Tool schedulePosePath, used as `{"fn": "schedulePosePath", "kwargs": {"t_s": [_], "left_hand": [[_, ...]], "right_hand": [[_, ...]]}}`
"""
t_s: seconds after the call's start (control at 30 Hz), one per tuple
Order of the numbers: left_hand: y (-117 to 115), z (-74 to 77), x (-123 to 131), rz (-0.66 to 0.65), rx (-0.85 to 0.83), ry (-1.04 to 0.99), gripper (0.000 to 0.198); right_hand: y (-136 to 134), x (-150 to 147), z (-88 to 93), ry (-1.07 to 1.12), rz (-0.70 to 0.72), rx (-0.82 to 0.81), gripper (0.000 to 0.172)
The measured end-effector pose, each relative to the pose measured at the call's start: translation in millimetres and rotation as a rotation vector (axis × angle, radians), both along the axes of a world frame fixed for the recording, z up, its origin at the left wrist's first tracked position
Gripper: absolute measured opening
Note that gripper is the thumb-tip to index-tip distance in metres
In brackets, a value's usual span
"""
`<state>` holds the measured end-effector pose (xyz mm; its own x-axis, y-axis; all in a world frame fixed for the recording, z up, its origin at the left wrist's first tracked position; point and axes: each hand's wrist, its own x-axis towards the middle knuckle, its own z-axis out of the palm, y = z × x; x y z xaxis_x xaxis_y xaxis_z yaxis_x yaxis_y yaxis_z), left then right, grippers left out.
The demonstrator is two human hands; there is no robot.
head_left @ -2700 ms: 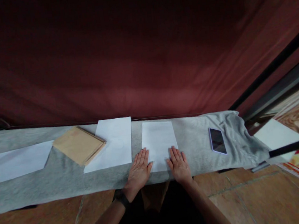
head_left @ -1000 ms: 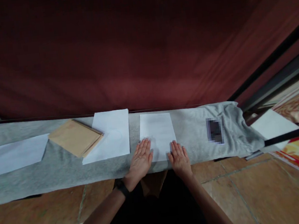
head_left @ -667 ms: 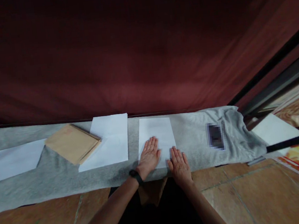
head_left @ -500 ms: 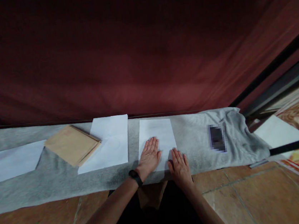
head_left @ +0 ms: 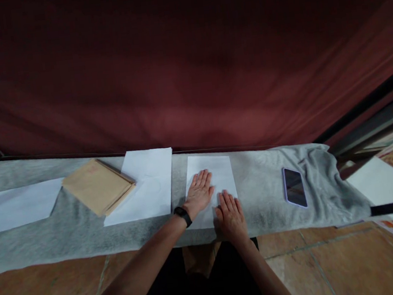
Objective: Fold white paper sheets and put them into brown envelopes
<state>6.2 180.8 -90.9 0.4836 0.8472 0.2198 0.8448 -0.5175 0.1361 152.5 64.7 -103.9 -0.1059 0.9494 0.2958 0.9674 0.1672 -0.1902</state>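
A narrow white sheet of paper [head_left: 220,173] lies on the grey cloth [head_left: 258,192] in front of me. My left hand [head_left: 199,192] rests flat on the middle of that sheet, fingers stretched and pointing away from me. A dark band is on its wrist. My right hand [head_left: 229,214] lies flat on the sheet's near right corner, fingers spread. Neither hand holds anything.
A second white sheet [head_left: 147,184] and a stack of tan envelopes [head_left: 98,186] lie to the left, and another white sheet [head_left: 15,206] at far left. A phone [head_left: 294,187] lies right on the cloth. A dark red curtain [head_left: 187,63] hangs behind. Tiled floor [head_left: 337,264] is below.
My left hand has slid from the sheet's near left edge up onto its middle. My right hand stays flat at the near right corner.
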Motion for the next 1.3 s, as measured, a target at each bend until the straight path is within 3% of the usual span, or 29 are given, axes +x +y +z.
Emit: {"fn": "schedulePosePath", "kwargs": {"t_s": [0.13, 0.27, 0.43, 0.6, 0.8, 0.93, 1.3], "left_hand": [[9.2, 4.8, 4.6, -0.03, 0.0, 0.036, 0.058], [13.4, 6.7, 6.2, -0.069, 0.009, 0.072, 0.057], [21.2, 7.7, 7.0, -0.123, 0.032, 0.135, 0.058], [43.1, 6.4, 7.3, -0.102, -0.004, 0.122, 0.058], [79.9, 4.6, 1.7, 0.053, -0.082, 0.037, 0.059], [91.2, 2.8, -6.2, 0.169, -0.093, 0.0, 0.062], [64.3, -0.3, -31.1, 0.339, -0.058, -0.037, 0.064]], "right_hand": [[20.6, 4.1, 5.2, 0.088, 0.009, -0.022, 0.05], [65.2, 4.4, 16.5, 0.142, 0.02, -0.029, 0.051], [117.1, 1.2, 26.0, 0.047, 0.079, -0.104, 0.048], [144.9, 3.7, 19.8, -0.028, 0.039, -0.091, 0.047], [163.2, 9.3, 8.2, -0.004, -0.071, -0.052, 0.05], [166.2, 8.4, 4.6, 0.005, -0.119, -0.035, 0.051], [165.6, 5.7, 4.4, 0.007, -0.145, -0.042, 0.053]]}}
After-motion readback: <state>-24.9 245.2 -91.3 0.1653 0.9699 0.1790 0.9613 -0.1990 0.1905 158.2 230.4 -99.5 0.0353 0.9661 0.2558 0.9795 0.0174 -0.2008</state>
